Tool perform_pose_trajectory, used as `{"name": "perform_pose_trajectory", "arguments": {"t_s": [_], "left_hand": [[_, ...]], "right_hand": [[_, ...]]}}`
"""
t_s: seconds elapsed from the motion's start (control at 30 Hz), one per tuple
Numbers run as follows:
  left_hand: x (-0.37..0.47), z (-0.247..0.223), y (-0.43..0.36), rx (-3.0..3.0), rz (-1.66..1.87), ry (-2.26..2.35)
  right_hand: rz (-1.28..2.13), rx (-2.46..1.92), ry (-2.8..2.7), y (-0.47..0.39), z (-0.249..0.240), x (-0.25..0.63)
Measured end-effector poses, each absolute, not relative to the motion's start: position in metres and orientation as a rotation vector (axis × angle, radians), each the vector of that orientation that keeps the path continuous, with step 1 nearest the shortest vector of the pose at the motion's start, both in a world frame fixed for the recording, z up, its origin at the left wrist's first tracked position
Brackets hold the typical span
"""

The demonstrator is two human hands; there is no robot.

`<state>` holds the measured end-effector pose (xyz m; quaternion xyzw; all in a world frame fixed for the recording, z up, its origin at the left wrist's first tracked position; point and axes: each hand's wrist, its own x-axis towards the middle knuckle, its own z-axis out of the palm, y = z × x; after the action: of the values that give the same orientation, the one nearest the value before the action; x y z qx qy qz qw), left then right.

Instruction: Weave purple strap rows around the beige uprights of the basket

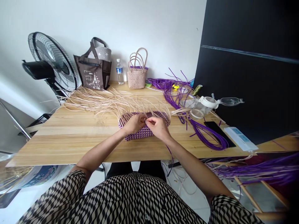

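A half-woven basket in purple and beige lies on the wooden table in front of me, with many long beige strips fanning from its far side to the left. My left hand is at the basket's upper edge, fingers pinched together. Right beside it, my right hand pinches a purple strip, whose loose end hangs past the table's front edge. The fingertips of both hands nearly meet over the weave. What the left fingertips hold is too small to make out.
A coil of purple strips, a clear bottle with a white lid and a power strip lie to the right. Along the back stand a brown bag, a water bottle and a finished small basket. A fan stands left.
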<state>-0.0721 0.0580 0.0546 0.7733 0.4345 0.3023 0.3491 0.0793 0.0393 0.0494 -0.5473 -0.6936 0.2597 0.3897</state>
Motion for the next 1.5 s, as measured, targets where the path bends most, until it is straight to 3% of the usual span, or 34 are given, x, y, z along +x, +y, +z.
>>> {"name": "perform_pose_trajectory", "arguments": {"t_s": [0.5, 0.77, 0.97, 1.3, 1.5], "left_hand": [[-0.072, 0.06, 0.054, 2.169, 0.75, 1.187], [-0.07, 0.058, 0.053, 2.216, 0.756, 1.273], [-0.07, 0.053, 0.056, 2.052, 0.749, 1.333], [-0.07, 0.055, 0.053, 2.062, 0.799, 1.349], [-0.069, 0.055, 0.054, 2.099, 0.775, 1.394]], "right_hand": [[0.734, -1.441, -1.575, 0.042, 0.043, 0.069], [0.571, -1.451, -1.536, 0.046, 0.037, 0.063], [0.727, -1.338, -1.661, 0.046, 0.037, 0.07], [0.607, -1.414, -1.453, 0.048, 0.037, 0.062], [0.704, -1.298, -1.427, 0.05, 0.026, 0.066]]}}
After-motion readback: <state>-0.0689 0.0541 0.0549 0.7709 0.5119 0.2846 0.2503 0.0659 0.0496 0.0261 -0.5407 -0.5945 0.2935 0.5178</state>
